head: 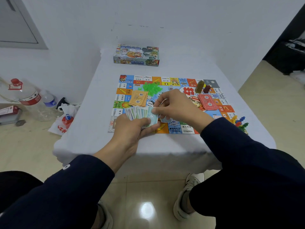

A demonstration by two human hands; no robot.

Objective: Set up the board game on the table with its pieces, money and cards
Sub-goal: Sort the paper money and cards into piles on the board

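Note:
The colourful game board (175, 129) lies flat on the white table (99, 90). My left hand (130, 129) grips a fanned stack of paper money (138, 113) over the board's near left corner. My right hand (175, 103) pinches the top note at the stack's right end. On the board lie an orange card pile (137, 97), a red card pile (208, 101), a heap of green houses (151, 88), a white die (170, 87), and two tall pieces, olive (200, 86) and dark red (207, 89). Coloured pawns (240, 122) sit at the board's right edge.
The game box (137, 55) stands at the table's far side near the wall. Left of the table, on the floor, are a large water bottle (29, 100), a small bottle (48, 100) and a white plastic bag (66, 118). My legs and shoes are below the near edge.

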